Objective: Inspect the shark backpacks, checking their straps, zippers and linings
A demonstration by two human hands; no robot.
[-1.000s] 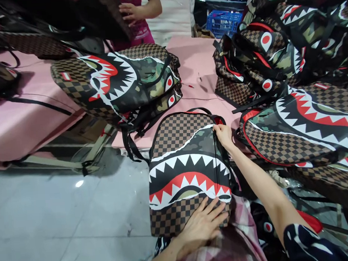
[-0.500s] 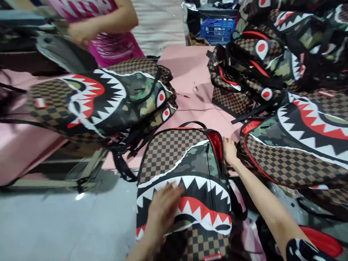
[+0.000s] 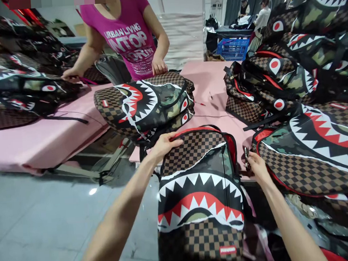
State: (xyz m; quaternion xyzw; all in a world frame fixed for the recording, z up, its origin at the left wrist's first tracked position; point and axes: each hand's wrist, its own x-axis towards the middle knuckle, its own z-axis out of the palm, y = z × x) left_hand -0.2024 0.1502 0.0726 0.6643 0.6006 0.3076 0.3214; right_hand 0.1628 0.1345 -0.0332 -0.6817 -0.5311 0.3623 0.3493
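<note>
A backpack [image 3: 202, 192] with brown-and-black checks, camouflage and a shark-mouth print stands in front of me, its red-lined top partly unzipped. My left hand [image 3: 164, 145] grips its upper left edge, fingers over the rim. Just right of the bag, my right hand [image 3: 256, 165] is closed around a small dark metal tool [image 3: 246, 159] that looks like thread snips. That hand is apart from the bag in front and close to another shark-print backpack [image 3: 300, 153] lying at the right.
A pink-covered table [image 3: 198, 75] extends behind the bag. More shark-print backpacks lie on it to the left [image 3: 148, 104] and in a pile at the right [image 3: 296, 54]. Across the table stands a person in a pink shirt [image 3: 131, 34]. A blue crate [image 3: 233, 49] sits farther back.
My left hand has moved from the bag's front up to its upper left edge. My right hand has come away from the bag's side, its tool now visible. The view has shifted.
</note>
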